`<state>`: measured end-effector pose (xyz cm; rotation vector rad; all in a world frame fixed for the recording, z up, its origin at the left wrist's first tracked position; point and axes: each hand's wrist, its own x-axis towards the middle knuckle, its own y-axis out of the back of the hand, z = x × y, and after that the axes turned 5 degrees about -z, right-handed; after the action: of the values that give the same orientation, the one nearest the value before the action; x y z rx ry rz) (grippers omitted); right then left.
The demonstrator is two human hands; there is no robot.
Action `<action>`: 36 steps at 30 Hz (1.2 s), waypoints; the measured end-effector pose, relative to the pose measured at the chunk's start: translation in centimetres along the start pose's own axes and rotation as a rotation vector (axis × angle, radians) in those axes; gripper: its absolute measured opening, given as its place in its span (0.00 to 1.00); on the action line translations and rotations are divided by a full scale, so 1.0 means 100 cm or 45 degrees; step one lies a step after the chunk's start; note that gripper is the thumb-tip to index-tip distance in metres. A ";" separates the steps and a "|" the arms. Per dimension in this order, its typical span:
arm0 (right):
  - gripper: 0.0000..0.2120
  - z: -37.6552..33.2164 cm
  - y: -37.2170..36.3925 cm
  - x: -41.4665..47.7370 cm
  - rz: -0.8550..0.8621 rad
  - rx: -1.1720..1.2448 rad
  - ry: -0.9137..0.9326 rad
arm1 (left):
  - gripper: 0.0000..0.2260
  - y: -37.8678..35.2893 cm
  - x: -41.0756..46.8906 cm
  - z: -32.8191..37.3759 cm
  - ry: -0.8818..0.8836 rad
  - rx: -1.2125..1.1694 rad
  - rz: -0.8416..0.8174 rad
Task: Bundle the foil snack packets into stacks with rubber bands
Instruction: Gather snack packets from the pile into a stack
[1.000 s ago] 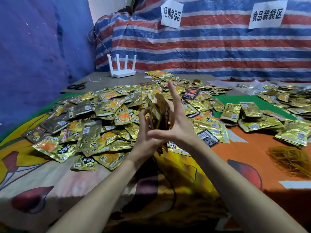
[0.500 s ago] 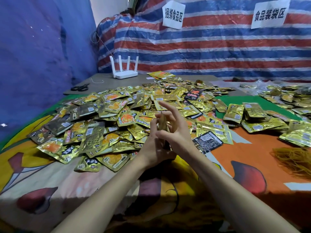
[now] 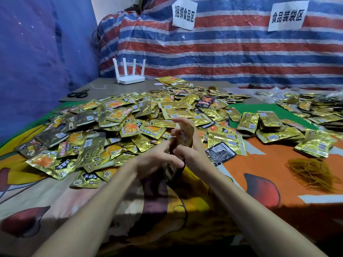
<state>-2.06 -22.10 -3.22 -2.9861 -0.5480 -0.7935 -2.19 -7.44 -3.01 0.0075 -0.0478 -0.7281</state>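
Note:
A big heap of gold foil snack packets (image 3: 130,123) covers the middle of the table. Just in front of it, both hands hold a small upright stack of packets (image 3: 182,138) between them. My left hand (image 3: 157,158) grips the stack's near left side with curled fingers. My right hand (image 3: 187,143) holds it from the right, fingers raised against its far face. The stack's lower part is mostly hidden by the hands. Whether a rubber band is on the stack I cannot tell. A tangle of tan rubber bands (image 3: 313,175) lies on the orange cloth at the right.
Bundled packet stacks (image 3: 263,123) lie on the green and orange cloth to the right, more packets (image 3: 315,108) beyond. A black packet (image 3: 220,153) lies beside my right wrist. A white router (image 3: 130,75) and scissors (image 3: 78,93) sit at the back left. Striped tarp behind.
The hands have lowered the stack from chest height toward the table. My right hand's fingers, spread wide upward a second ago, have closed in against the stack.

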 end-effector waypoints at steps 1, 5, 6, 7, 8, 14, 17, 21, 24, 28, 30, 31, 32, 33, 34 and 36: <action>0.36 0.000 0.001 -0.002 -0.020 0.032 0.022 | 0.33 0.005 -0.001 0.006 0.022 0.038 -0.023; 0.36 0.002 0.003 0.001 -0.065 0.048 0.041 | 0.26 0.005 0.006 0.015 -0.017 0.268 0.162; 0.34 0.003 0.003 0.000 -0.051 0.062 0.005 | 0.24 0.004 0.007 0.013 -0.032 0.272 0.183; 0.32 0.004 0.003 -0.001 -0.040 0.078 -0.039 | 0.21 0.004 0.007 0.010 -0.051 0.276 0.198; 0.30 0.005 0.004 -0.002 -0.025 0.087 -0.091 | 0.17 0.006 0.006 0.007 -0.071 0.287 0.213; 0.18 0.009 0.006 0.001 0.052 0.209 -0.194 | 0.16 0.006 0.009 0.002 -0.182 0.275 0.227; 0.22 0.008 0.010 0.001 0.033 0.298 -0.206 | 0.20 0.003 0.009 -0.002 -0.207 0.217 0.268; 0.19 0.000 0.018 0.001 0.026 0.163 -0.258 | 0.20 -0.001 0.009 -0.005 -0.184 0.136 0.336; 0.23 -0.013 0.031 -0.005 -0.053 0.019 -0.251 | 0.12 -0.005 0.008 -0.009 -0.199 0.062 0.357; 0.18 -0.031 0.069 -0.020 -0.027 -0.488 -0.316 | 0.10 -0.006 0.004 -0.011 -0.173 0.004 0.420; 0.16 -0.039 0.094 -0.030 0.081 -0.800 -0.329 | 0.12 -0.004 0.003 -0.010 -0.215 -0.003 0.423; 0.14 -0.043 0.108 -0.035 0.130 -0.946 -0.344 | 0.11 -0.006 0.003 -0.010 -0.234 -0.015 0.469; 0.13 -0.047 0.122 -0.040 0.164 -1.089 -0.377 | 0.08 -0.007 0.004 -0.010 -0.250 -0.011 0.547; 0.12 -0.051 0.136 -0.044 0.179 -1.229 -0.431 | 0.06 -0.009 0.006 -0.011 -0.277 0.025 0.630; 0.10 -0.056 0.150 -0.049 0.180 -1.371 -0.503 | 0.06 -0.012 0.007 -0.012 -0.315 0.095 0.706; 0.10 -0.066 0.175 -0.057 0.159 -1.636 -0.668 | 0.06 -0.017 0.009 -0.012 -0.373 0.253 0.742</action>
<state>-4.05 -41.00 1.27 -4.3699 0.3816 -0.3672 -2.58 -9.27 -4.24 0.0739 -0.3871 -0.1349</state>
